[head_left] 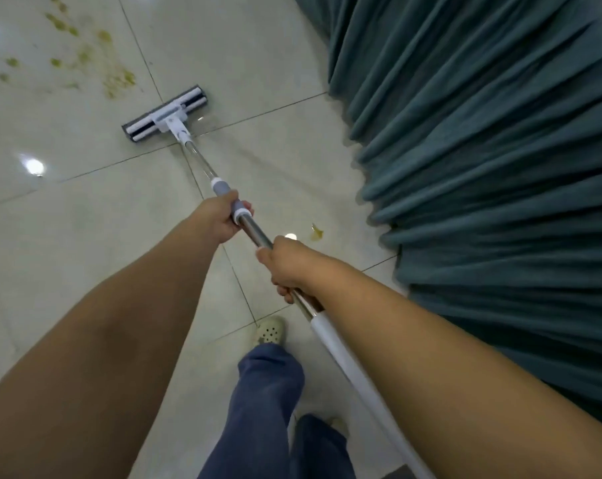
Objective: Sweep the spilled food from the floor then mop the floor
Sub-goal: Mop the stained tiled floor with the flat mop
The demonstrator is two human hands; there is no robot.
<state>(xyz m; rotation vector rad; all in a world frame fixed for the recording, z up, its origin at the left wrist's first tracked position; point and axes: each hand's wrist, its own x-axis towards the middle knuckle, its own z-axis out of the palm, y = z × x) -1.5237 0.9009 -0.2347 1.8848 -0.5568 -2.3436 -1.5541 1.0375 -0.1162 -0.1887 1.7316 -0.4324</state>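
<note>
I see the floor [85, 236] as glossy, smooth tile with a mirror-like sheen. The mop shaft [254, 232] is polished bare metal, with a matt grey grip sleeve [221, 189] and a smooth white plastic upper length. At 11 o'clock the mop head [166, 114] is white plastic over a grey cloth pad. From 1 to 4 o'clock the curtain [482, 133] is matt teal cloth.

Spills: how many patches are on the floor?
2: a scattered patch far left past the mop, a small spot by the curtain. Others may hide under the curtain.
</note>
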